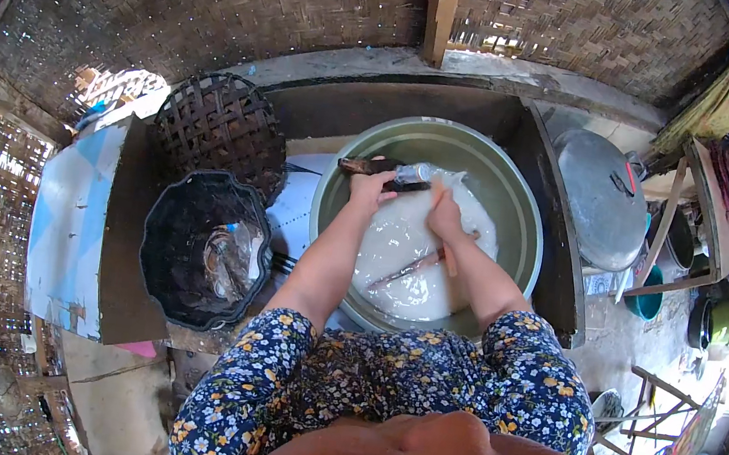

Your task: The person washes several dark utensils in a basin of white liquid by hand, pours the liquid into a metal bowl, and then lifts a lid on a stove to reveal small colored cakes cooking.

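A large green plastic basin [523, 228] stands before me, holding a glossy, milky white liquid [379, 243]. My left hand [370, 187] grips a dark, elongated object [362, 166] above the liquid, near the basin's far left side. Beyond my fingers is a shiny, pale part [416, 173] that I cannot make out. My right hand [446, 217] is closed around a flat, light-brown stick [450, 263], blurred at its upper end close to the shiny part. Behind my right hand, a long, thin brown stick [407, 271] lies slanted in the liquid.
Left of the basin are a black scalloped tub [171, 250] with rubbish in it and a dark woven basket [223, 119]. Dark boards [558, 225] border the work surface. A large metal lid [595, 203] lies to the right, near a wooden frame [710, 225].
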{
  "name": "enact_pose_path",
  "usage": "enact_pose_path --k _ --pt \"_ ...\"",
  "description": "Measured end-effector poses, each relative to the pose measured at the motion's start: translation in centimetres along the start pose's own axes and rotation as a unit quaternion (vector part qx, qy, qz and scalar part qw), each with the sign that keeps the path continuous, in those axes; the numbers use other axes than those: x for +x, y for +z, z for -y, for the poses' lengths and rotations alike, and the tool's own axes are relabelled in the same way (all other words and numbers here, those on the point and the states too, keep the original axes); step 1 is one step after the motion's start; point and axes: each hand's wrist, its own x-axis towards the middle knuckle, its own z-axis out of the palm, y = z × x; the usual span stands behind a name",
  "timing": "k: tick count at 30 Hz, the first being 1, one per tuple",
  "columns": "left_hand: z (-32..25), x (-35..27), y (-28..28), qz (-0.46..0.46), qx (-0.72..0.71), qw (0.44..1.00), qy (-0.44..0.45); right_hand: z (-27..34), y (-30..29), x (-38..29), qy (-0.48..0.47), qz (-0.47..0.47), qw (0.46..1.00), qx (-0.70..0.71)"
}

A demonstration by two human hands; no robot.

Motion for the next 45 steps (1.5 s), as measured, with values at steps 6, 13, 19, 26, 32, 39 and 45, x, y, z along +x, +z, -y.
enact_pose_path --k 6,13,19,26,32,39,45 --pt "0.1 0.2 -0.7 0.054 0.014 0.998 -0.018 -0.3 -1.2 -0.6 -0.009 0.022 1.000 -0.008" --pt "0.5 0.5 -0.2 0.124 0.063 0.990 0.014 -2.8 0.4 1.4 -0.008 -0.005 1.000 -0.030" --pt "1.2 -0.4 0.5 0.117 0.265 0.950 0.116 -2.1 -3.2 2.0 0.037 0.294 0.923 -0.246" --pt "1.7 -0.2 1.0 -0.022 0.269 0.942 0.198 4.9 -3.7 -1.3 -0.187 0.014 0.980 -0.070" --pt "0.4 -4.1 3.9 0.082 0.377 0.818 0.426 2.8 -2.0 0.4 -0.204 -0.097 0.971 -0.085" --pt "-1.9 -5.0 3.5 0.179 0.140 0.926 0.301 6.7 -5.9 -1.5 0.057 0.188 0.860 0.471" --pt "-2.6 -6.0 3.7 0.184 0.083 0.928 0.314 7.0 -4.4 -2.1 -0.082 -0.012 0.954 0.290"
